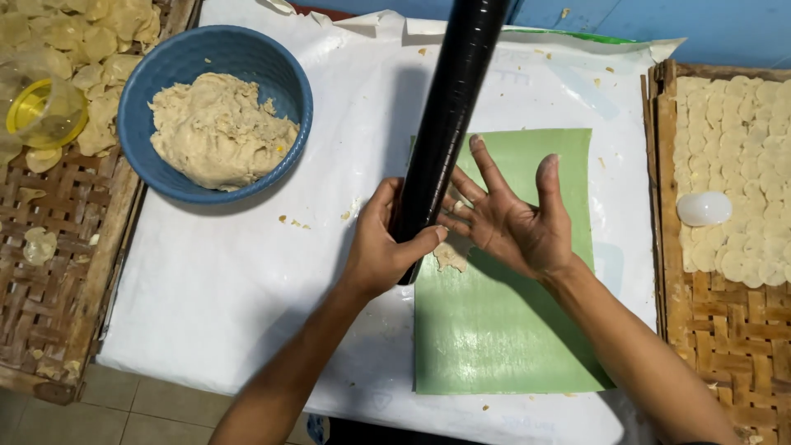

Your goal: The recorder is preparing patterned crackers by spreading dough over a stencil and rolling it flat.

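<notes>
While the left hand point(386, 247) grips a black roller point(449, 115), the right hand point(515, 218) lies spread flat, empty, beside it on a green sheet point(503, 330).

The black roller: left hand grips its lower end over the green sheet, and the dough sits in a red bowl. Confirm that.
The colour is wrong. The head view shows the dough in a blue bowl, not red. The left hand does grip the black roller over the green sheet.
</notes>
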